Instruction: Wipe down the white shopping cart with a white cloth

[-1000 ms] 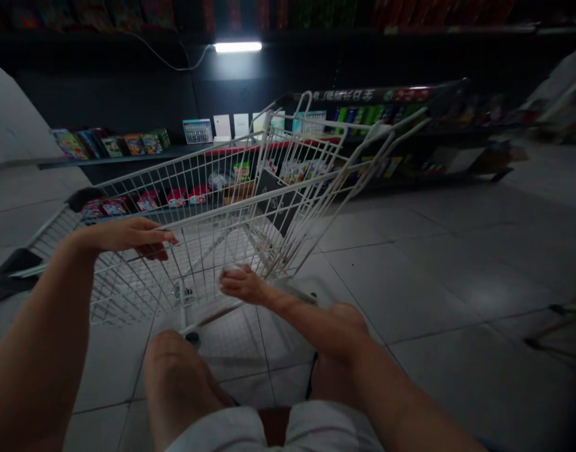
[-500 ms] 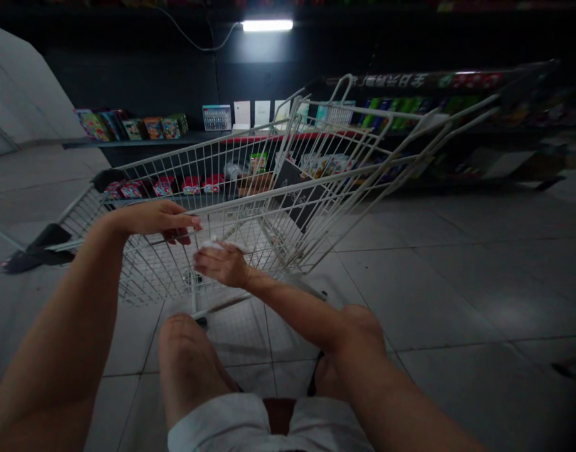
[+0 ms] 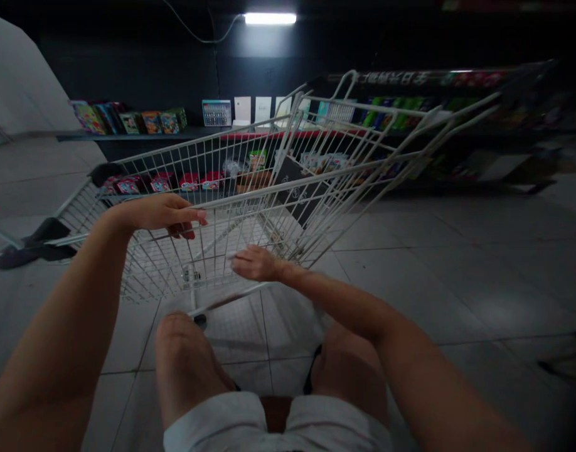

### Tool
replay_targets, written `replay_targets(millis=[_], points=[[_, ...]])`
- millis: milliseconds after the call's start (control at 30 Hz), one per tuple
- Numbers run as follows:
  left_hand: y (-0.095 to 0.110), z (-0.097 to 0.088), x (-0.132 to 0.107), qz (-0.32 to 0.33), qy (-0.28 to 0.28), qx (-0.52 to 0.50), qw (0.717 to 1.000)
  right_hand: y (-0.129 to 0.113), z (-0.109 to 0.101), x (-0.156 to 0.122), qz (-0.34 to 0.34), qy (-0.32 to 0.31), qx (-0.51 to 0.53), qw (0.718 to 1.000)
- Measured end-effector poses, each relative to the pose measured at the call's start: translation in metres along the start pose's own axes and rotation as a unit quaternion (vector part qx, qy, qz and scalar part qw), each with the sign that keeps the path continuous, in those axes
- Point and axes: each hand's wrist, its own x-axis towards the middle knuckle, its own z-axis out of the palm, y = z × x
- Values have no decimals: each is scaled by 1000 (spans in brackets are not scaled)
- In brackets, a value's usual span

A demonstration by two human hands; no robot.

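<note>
A white wire shopping cart (image 3: 255,199) stands sideways in front of my knees. My left hand (image 3: 168,215) is draped over its near top rail, with the fingers curled down over the rail into the basket. Lower and to the right, my right hand (image 3: 256,262) is closed against or just in front of the side mesh. The white cloth seen in it earlier is now mostly hidden by the fingers, with only a pale bit at the fingertips. Inside the cart's back end, a dark panel (image 3: 297,191) leans by the folded child seat.
Behind the cart runs a dark shelf (image 3: 194,133) with boxed goods and books (image 3: 100,118). A lit tube lamp (image 3: 270,19) hangs above. Grey floor tiles (image 3: 410,276) surround the cart. At the far left lies a dark object (image 3: 48,242) by the cart's front.
My right hand has moved right along the cart's side, and the white cloth has gone mostly out of sight behind its fingers. My left hand stays on the rail.
</note>
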Motion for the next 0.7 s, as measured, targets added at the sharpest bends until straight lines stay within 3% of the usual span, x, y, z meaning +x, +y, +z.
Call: replay_targets(millis=[67, 133, 233, 333, 400, 467, 533, 600, 700], points=[[-2, 0, 1, -2, 2, 0, 1000, 30, -20, 5, -2, 62, -58, 996], [-4, 0, 2, -2, 2, -2, 1000, 53, -36, 11, 53, 153, -127, 979], [-6, 0, 1, 13, 7, -7, 1000, 57, -30, 11, 144, 226, -161, 950], [-5, 1, -1, 10, 16, -9, 1000, 30, 10, -11, 94, 189, -143, 967], [-4, 1, -2, -4, 19, -12, 1000, 10, 35, -33, 38, 116, -125, 985], [-4, 1, -1, -12, 21, -12, 1000, 2, 42, -53, 2, 35, -108, 994], [-6, 1, 0, -9, 19, -13, 1000, 13, 25, -64, -31, -9, -102, 994], [-9, -1, 1, -3, 14, -15, 1000, 40, -12, -64, -35, -2, -116, 993], [-15, -4, 3, -7, 5, -18, 1000, 87, -71, -48, 78, 90, -170, 978]])
